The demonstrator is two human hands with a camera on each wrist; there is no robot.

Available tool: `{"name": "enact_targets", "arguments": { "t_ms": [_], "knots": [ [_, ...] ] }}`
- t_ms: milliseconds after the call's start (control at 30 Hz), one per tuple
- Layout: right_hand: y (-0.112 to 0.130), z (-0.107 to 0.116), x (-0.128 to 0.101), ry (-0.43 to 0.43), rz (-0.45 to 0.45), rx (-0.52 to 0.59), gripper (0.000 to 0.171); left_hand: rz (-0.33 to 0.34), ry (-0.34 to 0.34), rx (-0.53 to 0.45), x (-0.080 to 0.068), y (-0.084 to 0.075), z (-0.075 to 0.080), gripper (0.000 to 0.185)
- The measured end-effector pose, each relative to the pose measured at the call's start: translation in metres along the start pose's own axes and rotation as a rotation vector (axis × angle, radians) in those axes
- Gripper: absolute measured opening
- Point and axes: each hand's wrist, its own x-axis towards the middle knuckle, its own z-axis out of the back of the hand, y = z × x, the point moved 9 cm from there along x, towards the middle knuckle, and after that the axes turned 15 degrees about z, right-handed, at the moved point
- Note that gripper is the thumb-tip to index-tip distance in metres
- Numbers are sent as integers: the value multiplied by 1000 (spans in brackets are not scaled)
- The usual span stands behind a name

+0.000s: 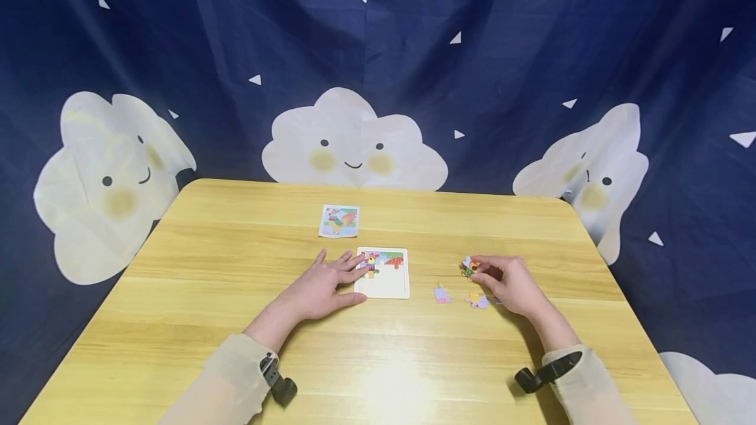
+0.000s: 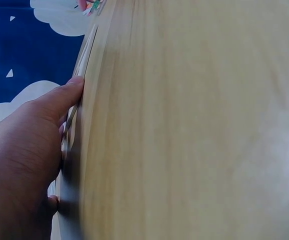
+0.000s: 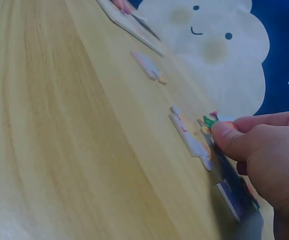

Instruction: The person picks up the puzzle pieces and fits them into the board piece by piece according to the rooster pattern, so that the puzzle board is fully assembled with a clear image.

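A square white-framed puzzle tray [image 1: 392,287] lies mid-table, its upper part filled with colourful puzzle pieces. My left hand [image 1: 321,287] rests spread on the tray's left side, fingers over the pieces and thumb at the lower left corner. To the right, my right hand [image 1: 510,284] pinches a puzzle piece [image 3: 210,121] with green and orange on it, between thumb and index finger. Just below that hand lies a yellow-and-lilac piece [image 1: 476,300], and a lilac piece [image 1: 441,294] sits nearer the tray. Another piece [image 3: 229,200] is partly under the right hand.
Behind the tray lies a small picture card [image 1: 339,220] showing a colourful bird. The wooden table [image 1: 236,228] ends at a dark blue curtain [image 1: 413,31] printed with clouds. Each wrist wears a black strap with a camera.
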Motion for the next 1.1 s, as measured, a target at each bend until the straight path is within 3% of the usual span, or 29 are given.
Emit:
{"name": "enact_targets", "arguments": {
  "t_ms": [467,933,1100],
  "knots": [
    [1,-3,0,62,-74,23,37,5,-2,-4,-1,2,1,69],
    [4,-6,5,32,-130,112,35,0,-5,-3,-1,0,1,69],
    [10,-8,11,33,-112,114,35,-3,0,10,0,0,0,69]
  ]
}}
